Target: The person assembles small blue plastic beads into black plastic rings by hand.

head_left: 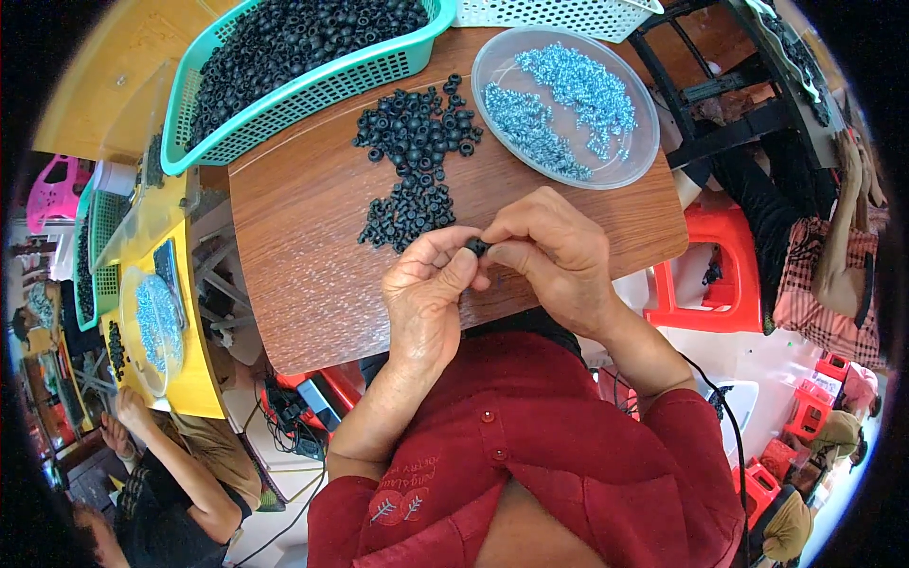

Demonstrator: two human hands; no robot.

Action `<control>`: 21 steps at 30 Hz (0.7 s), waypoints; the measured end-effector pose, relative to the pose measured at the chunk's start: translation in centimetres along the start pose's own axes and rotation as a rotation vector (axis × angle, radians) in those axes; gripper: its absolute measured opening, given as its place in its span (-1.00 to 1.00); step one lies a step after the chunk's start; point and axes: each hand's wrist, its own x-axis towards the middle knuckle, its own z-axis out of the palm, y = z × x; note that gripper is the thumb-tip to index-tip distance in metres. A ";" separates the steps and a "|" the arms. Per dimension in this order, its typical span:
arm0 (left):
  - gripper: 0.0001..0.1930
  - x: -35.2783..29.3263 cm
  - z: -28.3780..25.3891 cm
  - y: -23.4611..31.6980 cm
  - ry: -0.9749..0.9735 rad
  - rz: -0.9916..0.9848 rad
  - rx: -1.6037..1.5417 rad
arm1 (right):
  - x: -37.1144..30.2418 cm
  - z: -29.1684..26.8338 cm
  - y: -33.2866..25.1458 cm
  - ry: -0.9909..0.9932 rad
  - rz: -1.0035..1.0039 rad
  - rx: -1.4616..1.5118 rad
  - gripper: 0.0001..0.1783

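On red shirt (578, 417), lettering (413, 468), leaf motif (399, 507); hands (424, 301) (565, 265) pinch black part (477, 246).

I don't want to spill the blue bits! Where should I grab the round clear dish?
Probably hold the round dish by its bare, curved rim, left and right, coming from the near side, because the white basket crowds the far edge. The blue bits lie loose inside, so a two-handed grip could keep it level.

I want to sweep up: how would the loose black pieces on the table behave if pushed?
The loose black pieces would probably roll, since many look rounded. They may slide on the table, which shows a sheen. Each is likely light, being small beside the left hand.
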 end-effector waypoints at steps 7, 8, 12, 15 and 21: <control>-0.77 -0.1 0.1 -0.1 -0.019 0.067 0.081 | 0.0 -0.2 0.1 -0.046 0.164 0.086 -0.88; -0.77 -0.1 0.1 -0.1 -0.015 0.074 0.106 | 0.0 -0.2 0.1 -0.057 0.223 0.125 -0.88; -0.78 -0.1 0.2 -0.2 -0.010 0.065 0.120 | 0.3 -0.8 -0.1 -0.148 0.223 0.043 -0.88; -0.78 -0.1 0.4 -0.1 -0.005 0.066 0.131 | 0.4 -0.8 0.0 -0.148 0.163 -0.006 -0.88; -0.78 -0.1 0.3 -0.4 -0.021 0.064 0.153 | 0.5 -0.9 0.2 -0.136 0.110 -0.044 -0.87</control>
